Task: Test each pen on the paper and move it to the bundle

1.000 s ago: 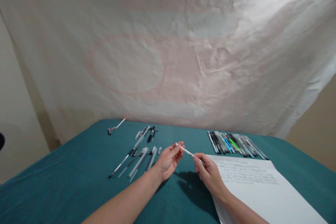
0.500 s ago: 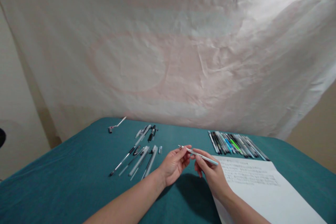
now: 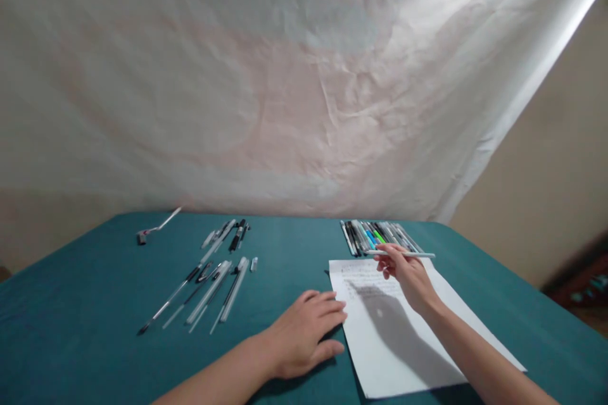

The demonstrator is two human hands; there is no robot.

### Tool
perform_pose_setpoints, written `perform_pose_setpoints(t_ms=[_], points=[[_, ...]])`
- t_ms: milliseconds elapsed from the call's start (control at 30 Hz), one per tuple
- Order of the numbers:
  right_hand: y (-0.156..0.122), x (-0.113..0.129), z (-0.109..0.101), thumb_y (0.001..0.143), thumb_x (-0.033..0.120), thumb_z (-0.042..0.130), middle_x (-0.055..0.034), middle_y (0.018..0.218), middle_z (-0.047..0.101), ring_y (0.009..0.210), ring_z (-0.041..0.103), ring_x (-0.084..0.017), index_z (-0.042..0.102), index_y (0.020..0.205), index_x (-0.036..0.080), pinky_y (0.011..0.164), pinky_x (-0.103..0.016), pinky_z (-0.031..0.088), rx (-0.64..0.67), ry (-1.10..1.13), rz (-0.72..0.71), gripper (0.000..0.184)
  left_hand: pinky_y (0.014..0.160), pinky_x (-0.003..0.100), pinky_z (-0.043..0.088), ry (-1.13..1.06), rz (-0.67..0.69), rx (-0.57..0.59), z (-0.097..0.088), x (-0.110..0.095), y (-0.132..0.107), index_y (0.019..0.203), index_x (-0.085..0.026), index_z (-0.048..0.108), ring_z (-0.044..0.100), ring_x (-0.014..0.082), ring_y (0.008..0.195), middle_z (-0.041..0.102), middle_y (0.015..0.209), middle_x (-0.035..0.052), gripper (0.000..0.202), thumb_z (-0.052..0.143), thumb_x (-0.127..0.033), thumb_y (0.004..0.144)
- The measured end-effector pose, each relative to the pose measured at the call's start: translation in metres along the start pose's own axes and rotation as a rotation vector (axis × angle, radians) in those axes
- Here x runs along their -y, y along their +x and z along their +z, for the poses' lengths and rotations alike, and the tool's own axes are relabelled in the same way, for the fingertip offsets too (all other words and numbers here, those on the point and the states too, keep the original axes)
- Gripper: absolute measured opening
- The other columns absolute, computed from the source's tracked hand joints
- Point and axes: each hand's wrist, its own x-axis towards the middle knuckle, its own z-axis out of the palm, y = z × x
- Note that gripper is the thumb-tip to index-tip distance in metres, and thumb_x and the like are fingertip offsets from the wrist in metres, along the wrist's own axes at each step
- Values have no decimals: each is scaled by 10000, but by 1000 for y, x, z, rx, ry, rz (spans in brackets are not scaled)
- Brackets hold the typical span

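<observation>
Head view showed the left hand (image 3: 304, 338) had let go, flat on the teal worktop (image 3: 95, 304), while the right hand (image 3: 408, 272) alone pinched the slim white pen (image 3: 401, 254) toward 1 o'clock.

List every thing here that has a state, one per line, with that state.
Left hand: open, flat on the tablecloth, fingertips at the paper's edge.
Right hand: grip shut on the white pen, held level above the paper.
Row of pens: lying side by side.
Loose pens: lying scattered.
</observation>
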Motion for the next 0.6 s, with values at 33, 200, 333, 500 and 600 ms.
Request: perform_pose_setpoints(t_ms=[33, 200, 333, 500, 600], points=[[-3, -3, -13, 794, 452, 516, -52, 736, 621, 602, 555, -138, 567, 903, 145, 488, -233, 412, 11, -25, 40, 329, 1039, 435, 156, 80, 8, 51, 0, 1, 0, 1173, -282, 555, 364, 290, 1239, 517, 1267, 82, 374, 573, -284, 799], [-17, -22, -62, 723, 394, 598, -8, 678, 587, 611, 527, -132, 588, 793, 170, 562, -243, 409, -72, -312, 22, 234, 1023, 483, 212, 464, 20, 271, 1, 7, 5, 1286, -290, 410, 290, 278, 1281, 396, 1374, 50, 440, 429, -426, 868], [-24, -31, -76, 734, 359, 556, 47, 539, 469, 493, 421, -103, 526, 688, 193, 474, -224, 329, -160, -448, -22, 175, 1032, 474, 220, 557, 15, 314, 1, 9, 8, 1309, -317, 360, 278, 250, 1292, 358, 1399, 31, 438, 352, -454, 893], [-27, -33, -79, 747, 318, 507, 22, 580, 510, 533, 451, -115, 531, 714, 180, 499, -229, 348, -83, -478, -46, 144, 1039, 481, 214, 564, -10, 340, 2, 9, 10, 1314, -318, 354, 281, 244, 1292, 341, 1408, 26, 440, 318, -465, 901], [-28, -33, -80, 734, 299, 519, 18, 615, 528, 526, 443, -107, 547, 746, 170, 482, -221, 340, -45, -523, -51, 132, 1044, 476, 208, 562, -12, 336, 2, 10, 11, 1308, -312, 368, 281, 240, 1292, 345, 1406, 29, 438, 316, -465, 901]])
